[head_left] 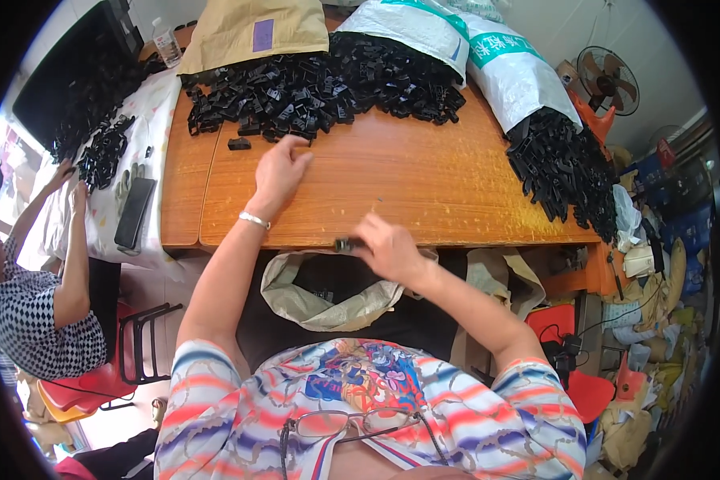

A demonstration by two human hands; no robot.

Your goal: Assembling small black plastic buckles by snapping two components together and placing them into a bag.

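My left hand [282, 173] is over the table at the near edge of a heap of small black plastic parts [272, 92]. Its fingers are loosely curled, thumb apart, and nothing shows between them. One loose black part [238, 144] lies just left of it. My right hand [390, 250] is closed on a small black plastic part [347, 245], held by the table's near edge. Below that hand, a beige woven sack [352, 318] gapes open against my lap, with a few small pieces visible in its dark inside.
A tan sack [252, 28] and white sacks [516, 72] spill black parts over the wooden table [360, 172]. At left, a co-worker [44, 320] handles similar parts on a cloth-covered table, near a phone [135, 212]. A fan [608, 78] and clutter stand at right.
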